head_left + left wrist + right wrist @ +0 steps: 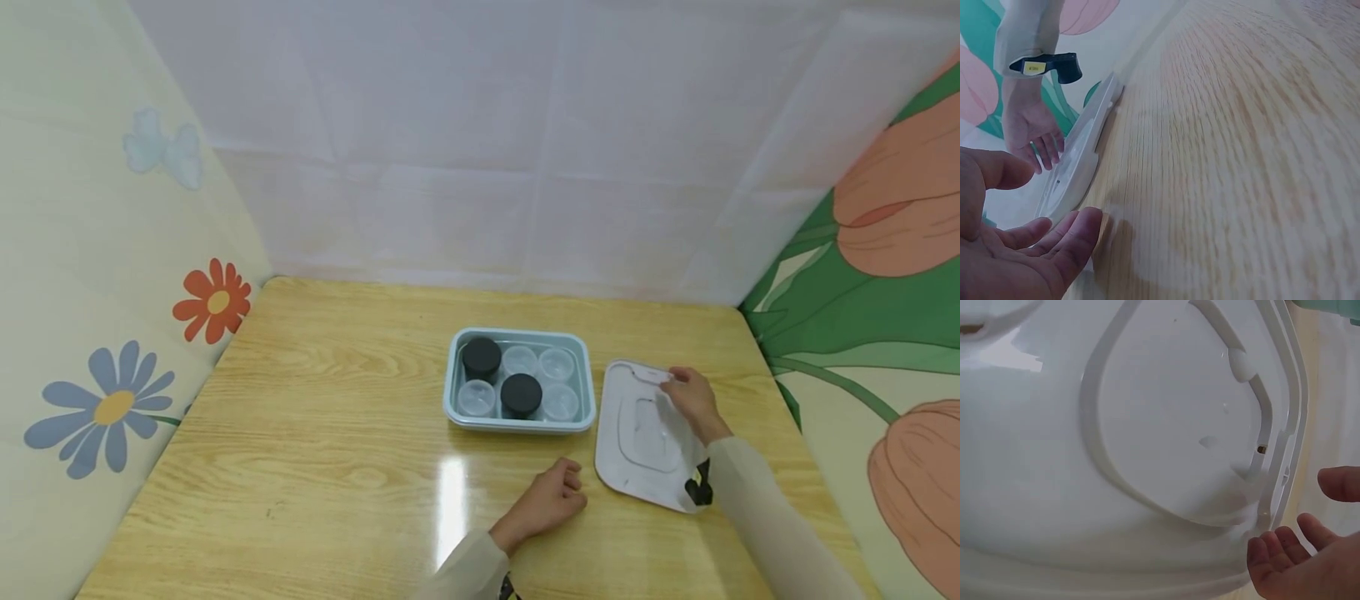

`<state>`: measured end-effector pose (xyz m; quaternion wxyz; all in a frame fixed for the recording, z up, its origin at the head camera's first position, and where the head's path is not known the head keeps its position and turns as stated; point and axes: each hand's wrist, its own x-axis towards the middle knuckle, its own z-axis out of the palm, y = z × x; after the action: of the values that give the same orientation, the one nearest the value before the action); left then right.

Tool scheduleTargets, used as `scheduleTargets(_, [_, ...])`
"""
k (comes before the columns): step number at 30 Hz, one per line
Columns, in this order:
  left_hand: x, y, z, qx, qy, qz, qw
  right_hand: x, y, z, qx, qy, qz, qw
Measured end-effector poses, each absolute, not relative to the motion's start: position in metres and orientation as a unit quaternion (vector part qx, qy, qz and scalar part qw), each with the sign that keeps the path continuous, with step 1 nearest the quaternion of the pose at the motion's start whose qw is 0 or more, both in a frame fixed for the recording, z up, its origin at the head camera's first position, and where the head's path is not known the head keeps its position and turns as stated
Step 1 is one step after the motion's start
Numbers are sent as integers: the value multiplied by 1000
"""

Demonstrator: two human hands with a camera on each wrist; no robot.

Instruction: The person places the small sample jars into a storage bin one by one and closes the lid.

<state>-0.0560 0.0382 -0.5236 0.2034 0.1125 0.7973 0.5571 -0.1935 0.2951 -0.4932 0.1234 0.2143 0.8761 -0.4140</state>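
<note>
We judge the step in hand to be the taking-up of the white lid [637, 467], which lies flat on the wooden table [337, 400] at 3 o'clock of the pale blue box [517, 427], just beside it but apart. Our right hand [693, 400] rests on the lid's far corner, at about 1 o'clock of the lid. Its fingers [1044, 147] are straight and relaxed, touching the surface and gripping nothing. Our left hand [551, 496] lies on the table at 8 o'clock of the lid, near its edge. Its fingers are loosely curled and it holds nothing.

To our mind, any lift calls first for a real grip: fingertips under the lid's rim at the far corner, since it sits flush on the wood. The left hand is close enough to steady the near edge.

Counting, we find one box and one lid. In the box stand six small pots in two rows of three. Two have black caps [481, 358], one at 10 o'clock of the box and one at 6 o'clock. The other four are clear pots [556, 364].
</note>
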Motion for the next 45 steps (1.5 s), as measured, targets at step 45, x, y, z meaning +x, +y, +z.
scheduleTargets(45, [-61, 73, -522, 85, 808, 540, 220, -190, 321, -490, 175, 896, -379, 149])
